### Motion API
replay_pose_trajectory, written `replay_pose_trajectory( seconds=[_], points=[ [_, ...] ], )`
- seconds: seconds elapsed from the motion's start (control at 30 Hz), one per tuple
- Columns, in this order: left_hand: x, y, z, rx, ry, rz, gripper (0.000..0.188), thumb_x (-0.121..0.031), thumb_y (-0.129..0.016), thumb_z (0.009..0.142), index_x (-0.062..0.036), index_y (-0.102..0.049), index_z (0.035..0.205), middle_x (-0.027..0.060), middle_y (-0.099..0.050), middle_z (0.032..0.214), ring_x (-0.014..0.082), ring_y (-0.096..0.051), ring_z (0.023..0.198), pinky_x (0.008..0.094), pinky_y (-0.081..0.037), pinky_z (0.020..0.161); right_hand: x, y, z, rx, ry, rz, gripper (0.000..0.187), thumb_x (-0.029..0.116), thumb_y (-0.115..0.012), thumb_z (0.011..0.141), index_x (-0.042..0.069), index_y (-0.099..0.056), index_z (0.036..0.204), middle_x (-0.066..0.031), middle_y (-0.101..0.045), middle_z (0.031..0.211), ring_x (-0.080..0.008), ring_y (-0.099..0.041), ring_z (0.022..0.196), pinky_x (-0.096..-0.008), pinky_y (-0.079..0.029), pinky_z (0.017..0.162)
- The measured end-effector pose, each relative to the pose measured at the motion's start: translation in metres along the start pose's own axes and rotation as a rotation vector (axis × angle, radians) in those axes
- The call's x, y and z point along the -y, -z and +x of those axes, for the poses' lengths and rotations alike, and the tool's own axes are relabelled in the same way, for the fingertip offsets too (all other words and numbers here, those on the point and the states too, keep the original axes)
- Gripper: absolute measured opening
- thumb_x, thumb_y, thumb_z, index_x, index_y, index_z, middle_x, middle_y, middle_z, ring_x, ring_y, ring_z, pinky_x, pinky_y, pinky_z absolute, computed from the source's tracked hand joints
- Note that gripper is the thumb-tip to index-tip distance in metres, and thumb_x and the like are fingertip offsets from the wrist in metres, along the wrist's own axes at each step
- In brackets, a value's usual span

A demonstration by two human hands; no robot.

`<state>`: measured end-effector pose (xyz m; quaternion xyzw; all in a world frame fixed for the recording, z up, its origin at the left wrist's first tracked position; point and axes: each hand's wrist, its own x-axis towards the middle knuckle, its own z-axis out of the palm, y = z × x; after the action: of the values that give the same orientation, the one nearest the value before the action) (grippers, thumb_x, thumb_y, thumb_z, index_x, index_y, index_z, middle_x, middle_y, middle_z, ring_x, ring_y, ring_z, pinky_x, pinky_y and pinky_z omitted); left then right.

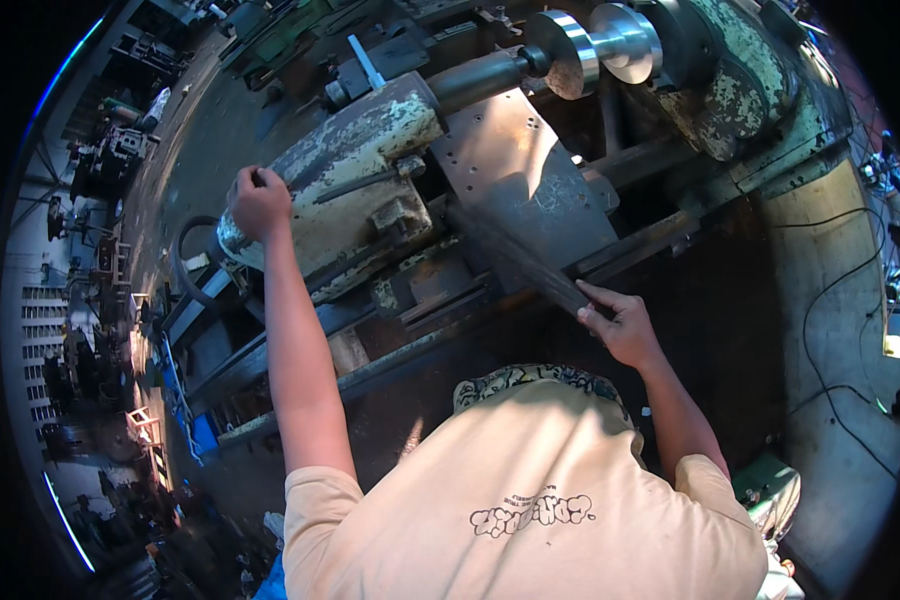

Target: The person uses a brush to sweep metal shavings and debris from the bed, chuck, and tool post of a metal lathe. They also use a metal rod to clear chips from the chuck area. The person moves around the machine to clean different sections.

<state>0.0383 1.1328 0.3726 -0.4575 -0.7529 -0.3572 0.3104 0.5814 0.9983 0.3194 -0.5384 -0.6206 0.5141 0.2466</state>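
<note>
My left hand (260, 205) is closed at the outer end of the lathe's tailstock (335, 165), a casting with worn pale-green paint; what its fingers grip, if anything, is hidden. In my right hand (620, 325) is the near end of a long dark bar (530, 265), pinched between thumb and fingers. The bar slants away to the left over a flat drilled metal plate (525, 185), its far end blurred. Beyond the plate, a shiny spool-shaped metal workpiece (575, 55) sits between the tailstock's centre and the dark chuck (680, 45).
A curved handwheel rim (183, 265) stands beside the tailstock's outer end. A small upright lever (366, 62) rises behind the tailstock. The lathe's bed rail (640, 245) runs along the near side. Black cables (818, 330) trail over the pale surface at right.
</note>
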Motion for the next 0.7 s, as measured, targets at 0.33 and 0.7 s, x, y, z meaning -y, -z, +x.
replay_pose_trajectory(
  seconds=[0.33, 0.7],
  points=[
    [0.002, 0.002, 0.001, -0.029, -0.025, -0.017, 0.015, -0.02, -0.062, 0.085, -0.0086, -0.072, 0.087, 0.0135, -0.073, 0.09, 0.0354, -0.068, 0.09, 0.0471, -0.055, 0.081, 0.063, -0.012, -0.028, -0.3, -0.004, 0.15, 0.045, 0.009, -0.065, 0.096, 0.001, -0.057, 0.14, -0.003, -0.064, 0.083, -0.0078, -0.06, 0.063, -0.0234, -0.048, 0.05],
    [0.027, 0.04, -0.011, 0.142, 0.107, -0.483, 0.025, -0.029, -0.069, 0.089, -0.0081, -0.073, 0.103, 0.0129, -0.074, 0.101, 0.0308, -0.071, 0.094, 0.0407, -0.056, 0.085, 0.089, -0.087, -0.06, 0.06, -0.273, -0.303, 0.044, 0.014, -0.061, 0.097, 0.003, -0.059, 0.14, -0.0197, -0.072, 0.094, -0.0268, -0.07, 0.081, -0.0353, -0.054, 0.079]
  ],
)
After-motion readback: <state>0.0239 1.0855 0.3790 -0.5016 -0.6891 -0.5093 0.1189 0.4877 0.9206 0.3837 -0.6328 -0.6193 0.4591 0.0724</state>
